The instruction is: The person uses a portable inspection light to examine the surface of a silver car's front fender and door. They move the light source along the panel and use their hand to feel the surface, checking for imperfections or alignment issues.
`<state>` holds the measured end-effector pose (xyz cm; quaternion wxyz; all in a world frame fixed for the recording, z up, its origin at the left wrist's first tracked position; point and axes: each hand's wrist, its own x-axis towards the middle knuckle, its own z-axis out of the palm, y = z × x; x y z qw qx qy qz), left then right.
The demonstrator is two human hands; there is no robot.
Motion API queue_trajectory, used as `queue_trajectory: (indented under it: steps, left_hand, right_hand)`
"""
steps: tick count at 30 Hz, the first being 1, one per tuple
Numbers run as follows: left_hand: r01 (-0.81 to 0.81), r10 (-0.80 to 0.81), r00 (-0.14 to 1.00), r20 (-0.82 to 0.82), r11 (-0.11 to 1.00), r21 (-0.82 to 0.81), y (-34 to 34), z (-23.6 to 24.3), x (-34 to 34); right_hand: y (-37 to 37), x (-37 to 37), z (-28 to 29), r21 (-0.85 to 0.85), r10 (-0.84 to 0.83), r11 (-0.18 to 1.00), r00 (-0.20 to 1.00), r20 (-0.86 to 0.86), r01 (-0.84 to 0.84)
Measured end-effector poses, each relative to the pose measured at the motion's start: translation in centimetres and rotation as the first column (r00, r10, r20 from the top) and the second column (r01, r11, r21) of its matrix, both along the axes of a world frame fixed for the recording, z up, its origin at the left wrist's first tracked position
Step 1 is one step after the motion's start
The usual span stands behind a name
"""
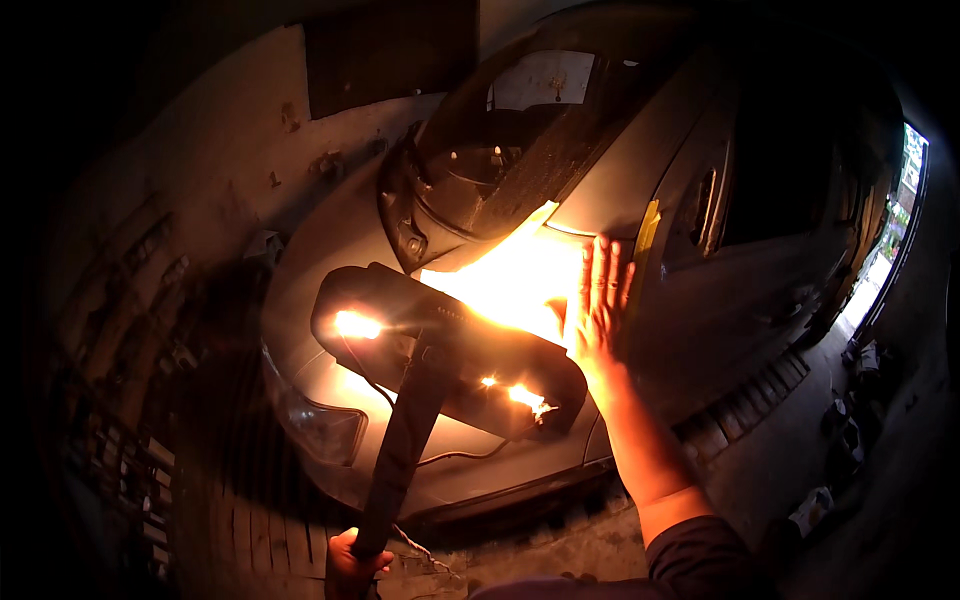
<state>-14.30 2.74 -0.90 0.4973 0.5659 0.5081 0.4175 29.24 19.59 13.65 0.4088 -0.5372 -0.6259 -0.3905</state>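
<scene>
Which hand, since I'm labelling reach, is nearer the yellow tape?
Right: the right hand is raised just left of the yellow tape; the left hand is far lower in the picture, gripping the lamp by its handle.

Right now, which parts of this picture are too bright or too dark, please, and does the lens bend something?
In the head view, glare washes out the car panel beyond the lamp; the corners fall to black; the bright opening at far right looks bent.
</scene>
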Motion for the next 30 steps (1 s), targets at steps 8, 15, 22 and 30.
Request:
queue_trajectory:
  steps: [8,15,22,30]
  left_hand:
    - [0.004,-0.002,0.998,0.062,0.999,-0.041,0.2,0.1,0.0]
    - [0.084,-0.083,0.995,0.047,0.996,-0.014,0.8,1.2,0.6]
    - [0.066,-0.067,0.995,0.078,0.998,0.017,0.2,2.5,1.7]
    - [0.051,-0.053,0.997,0.054,0.998,0.034,-0.1,3.1,2.3]
  right_hand:
    - [0.4,1.4,-4.4,0.023,0.023,0.999,0.999,0.044,-0.024]
    - [-0.3,2.2,-2.2,0.034,0.014,0.999,0.994,0.113,-0.018]
    - [1.4,-0.2,-1.6,0.051,-0.034,0.998,0.996,0.080,0.030]
    - [1.3,1.4,-0.9,0.032,-0.121,0.993,0.964,0.238,0.117]
